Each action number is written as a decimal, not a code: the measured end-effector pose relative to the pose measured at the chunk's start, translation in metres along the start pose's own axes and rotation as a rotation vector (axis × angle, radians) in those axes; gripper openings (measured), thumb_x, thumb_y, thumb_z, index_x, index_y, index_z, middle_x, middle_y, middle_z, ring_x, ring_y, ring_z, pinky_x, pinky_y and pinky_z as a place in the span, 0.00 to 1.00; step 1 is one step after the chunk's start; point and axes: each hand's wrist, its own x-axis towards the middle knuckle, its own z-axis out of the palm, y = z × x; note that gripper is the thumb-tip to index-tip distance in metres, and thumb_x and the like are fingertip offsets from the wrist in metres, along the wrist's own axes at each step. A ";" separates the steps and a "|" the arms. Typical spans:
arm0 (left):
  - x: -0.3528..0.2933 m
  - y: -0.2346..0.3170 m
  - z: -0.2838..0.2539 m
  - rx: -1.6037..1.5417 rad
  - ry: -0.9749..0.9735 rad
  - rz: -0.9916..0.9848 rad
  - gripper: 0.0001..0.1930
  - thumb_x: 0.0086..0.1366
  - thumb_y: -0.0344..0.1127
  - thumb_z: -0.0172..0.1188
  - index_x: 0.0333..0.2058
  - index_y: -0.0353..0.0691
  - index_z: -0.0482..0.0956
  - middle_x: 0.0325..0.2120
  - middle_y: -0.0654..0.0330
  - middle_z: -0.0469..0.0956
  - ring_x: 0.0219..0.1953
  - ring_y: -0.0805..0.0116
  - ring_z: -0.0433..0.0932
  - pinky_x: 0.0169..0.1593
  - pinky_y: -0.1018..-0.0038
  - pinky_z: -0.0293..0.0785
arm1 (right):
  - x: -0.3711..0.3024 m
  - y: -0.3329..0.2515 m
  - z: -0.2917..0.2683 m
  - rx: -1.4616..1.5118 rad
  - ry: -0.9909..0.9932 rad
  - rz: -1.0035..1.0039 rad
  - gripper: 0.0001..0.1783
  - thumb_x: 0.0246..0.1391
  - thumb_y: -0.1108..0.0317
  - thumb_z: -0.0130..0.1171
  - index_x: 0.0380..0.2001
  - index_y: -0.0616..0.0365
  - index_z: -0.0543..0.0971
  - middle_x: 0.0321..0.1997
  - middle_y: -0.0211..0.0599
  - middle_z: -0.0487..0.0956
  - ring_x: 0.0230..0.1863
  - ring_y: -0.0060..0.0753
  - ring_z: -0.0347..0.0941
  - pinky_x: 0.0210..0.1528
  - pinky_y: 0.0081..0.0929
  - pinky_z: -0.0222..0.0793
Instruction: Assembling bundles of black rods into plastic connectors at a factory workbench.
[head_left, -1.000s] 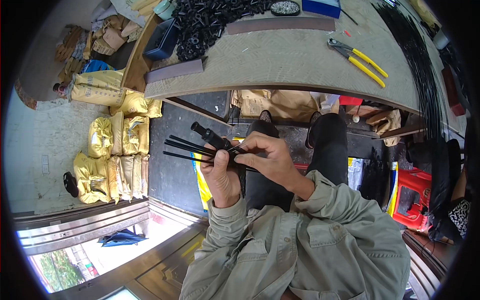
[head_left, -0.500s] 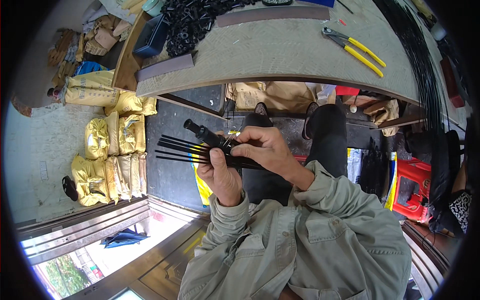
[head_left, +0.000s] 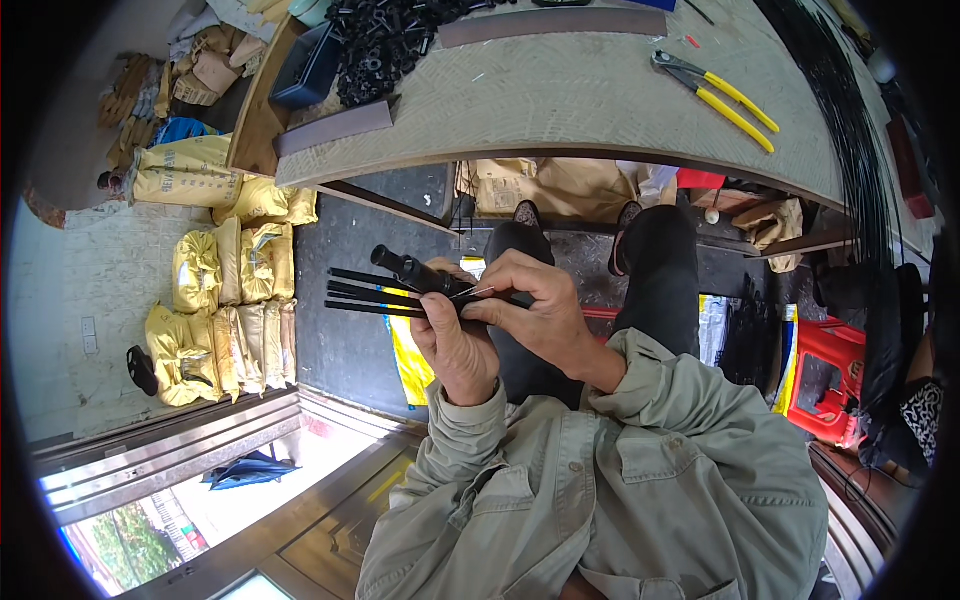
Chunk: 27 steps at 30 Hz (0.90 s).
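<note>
My left hand [head_left: 458, 350] is closed round a black tubular part [head_left: 402, 266] with a ringed, stepped end that points up and left. Several thin black rods [head_left: 372, 298] lie beside the tube and stick out leftward past the thumb. Fingers pinched, my right hand [head_left: 538, 302] meets the left one at the tube's near end. Between the two hands a thin, shiny sliver like wire [head_left: 468, 293] shows at the right fingertips. Its full shape is hidden by the fingers. Both hands are above my lap, short of the worktable.
Ahead curves the worktable's edge [head_left: 560, 146], with yellow-handled cutting pliers [head_left: 725, 98], a heap of small black parts [head_left: 385, 50] and a blue bin [head_left: 306, 68] on top. Long black rods [head_left: 850, 140] hang over its right side. Yellow sacks [head_left: 240, 270] are stacked left; a red stool [head_left: 825, 375] stands right.
The rods' left ends, fanned out before, now lie closer together, and fewer of them show. Both hands have shifted slightly right, still round the black tubular part.
</note>
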 end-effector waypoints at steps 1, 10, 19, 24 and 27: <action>0.000 0.000 0.000 -0.005 -0.005 0.000 0.18 0.64 0.46 0.50 0.40 0.34 0.68 0.35 0.60 0.68 0.36 0.73 0.67 0.41 0.78 0.65 | 0.000 -0.001 0.000 -0.008 0.010 -0.012 0.08 0.38 0.77 0.65 0.26 0.65 0.76 0.26 0.35 0.75 0.27 0.22 0.70 0.28 0.17 0.64; 0.000 -0.011 -0.001 0.113 -0.015 0.146 0.18 0.66 0.45 0.46 0.40 0.33 0.68 0.35 0.57 0.69 0.35 0.69 0.68 0.41 0.75 0.65 | 0.008 -0.007 -0.012 0.041 -0.046 0.188 0.06 0.40 0.77 0.64 0.23 0.66 0.78 0.22 0.33 0.75 0.24 0.18 0.70 0.25 0.16 0.63; -0.002 -0.013 0.002 0.224 -0.010 0.209 0.20 0.67 0.47 0.42 0.40 0.32 0.66 0.34 0.56 0.68 0.34 0.69 0.66 0.40 0.74 0.64 | 0.006 -0.011 -0.013 0.023 -0.078 0.256 0.05 0.40 0.77 0.64 0.24 0.66 0.78 0.21 0.32 0.76 0.23 0.15 0.70 0.24 0.14 0.63; -0.007 -0.009 0.005 0.300 0.029 0.152 0.22 0.66 0.51 0.41 0.37 0.33 0.65 0.32 0.57 0.65 0.33 0.70 0.64 0.39 0.75 0.63 | 0.001 -0.017 -0.006 -0.028 -0.044 0.229 0.06 0.39 0.76 0.65 0.22 0.65 0.78 0.21 0.32 0.75 0.22 0.15 0.69 0.24 0.14 0.63; -0.005 -0.003 0.004 0.358 0.002 0.146 0.23 0.66 0.54 0.40 0.36 0.34 0.64 0.30 0.58 0.63 0.32 0.70 0.63 0.39 0.75 0.62 | -0.003 -0.025 0.001 -0.068 0.000 0.200 0.07 0.39 0.75 0.66 0.21 0.64 0.77 0.23 0.33 0.75 0.24 0.15 0.69 0.26 0.14 0.64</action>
